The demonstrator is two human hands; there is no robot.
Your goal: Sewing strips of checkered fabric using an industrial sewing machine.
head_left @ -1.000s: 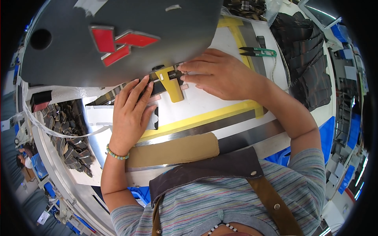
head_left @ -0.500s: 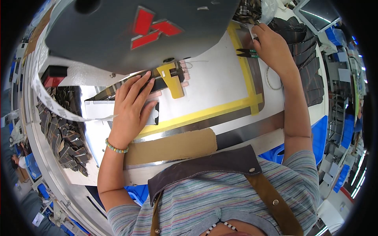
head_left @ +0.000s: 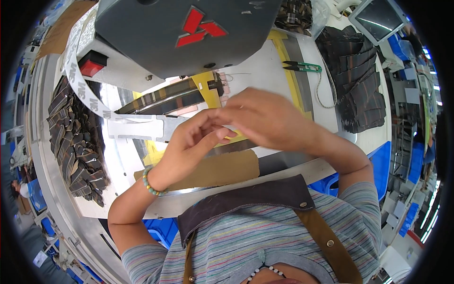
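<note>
My left hand is raised over the near part of the white work surface, its fingers curled toward the thumb; whether something small is between them I cannot make out. Close against it, my right hand is smeared by motion and covers part of the left fingertips. Beyond them a plaid fabric strip with a zipper lies under the sewing machine head. A yellow guide plate sits at the strip's right end. Green-handled thread snips lie at the far right, apart from both hands.
Piles of dark plaid pieces flank the work area, one on the left and one on the right. A pale tape hangs down at left toward a grey-white plate. A brown board lies along the front edge.
My right hand has left the thread snips, which now lie on the surface, and moved left and nearer to meet my left hand. The left has lifted off the fabric strip and shifted right.
</note>
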